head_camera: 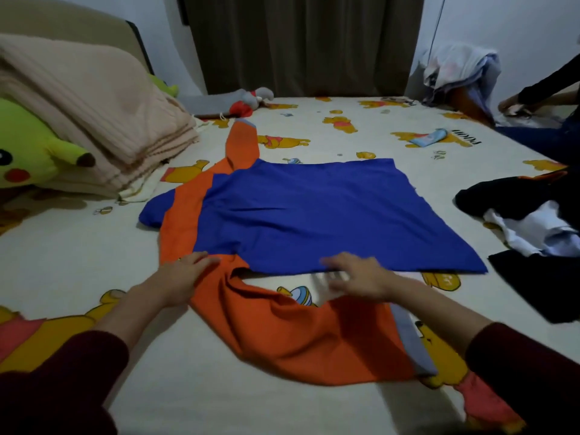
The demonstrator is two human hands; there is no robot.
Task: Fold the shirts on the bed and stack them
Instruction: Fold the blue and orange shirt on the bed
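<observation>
Nearest lay the orange sleeve, running left to right below the blue shirt spread flat mid-bed. Left hand rested flat on the shoulder seam; right hand, blurred, fingers loosely spread, hovered at the near hem, holding nothing.

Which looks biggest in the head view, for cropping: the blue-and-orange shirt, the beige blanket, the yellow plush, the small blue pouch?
1. blue-and-orange shirt
2. beige blanket
3. yellow plush, partly cut off
4. small blue pouch, farther away
</observation>
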